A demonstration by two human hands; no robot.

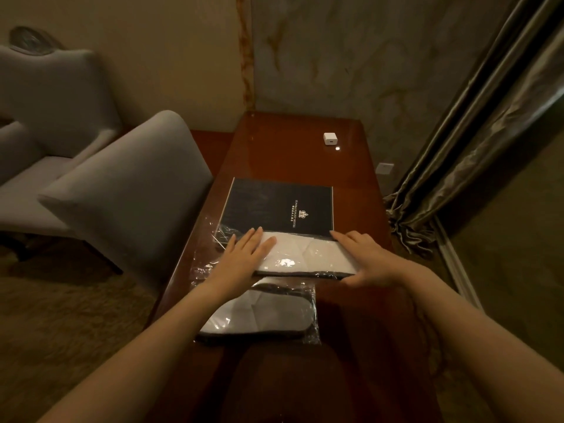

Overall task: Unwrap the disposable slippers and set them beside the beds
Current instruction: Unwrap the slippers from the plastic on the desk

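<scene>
A flat pair of white slippers (308, 254) with a dark sole edge lies on the brown wooden table (290, 148), partly out of its clear plastic wrapper (204, 257). My left hand (244, 254) lies flat on the pair's left end and the wrapper, fingers apart. My right hand (366, 261) grips the pair's right end, thumb under the edge. A second pair of slippers (262, 315), sealed in clear plastic, lies nearer to me on the table.
A black hotel folder (280, 206) lies just beyond the slippers. A small white charger cube (329, 138) sits at the table's far end. A grey chair (128, 193) stands against the table's left side, and curtains (473, 132) hang at the right.
</scene>
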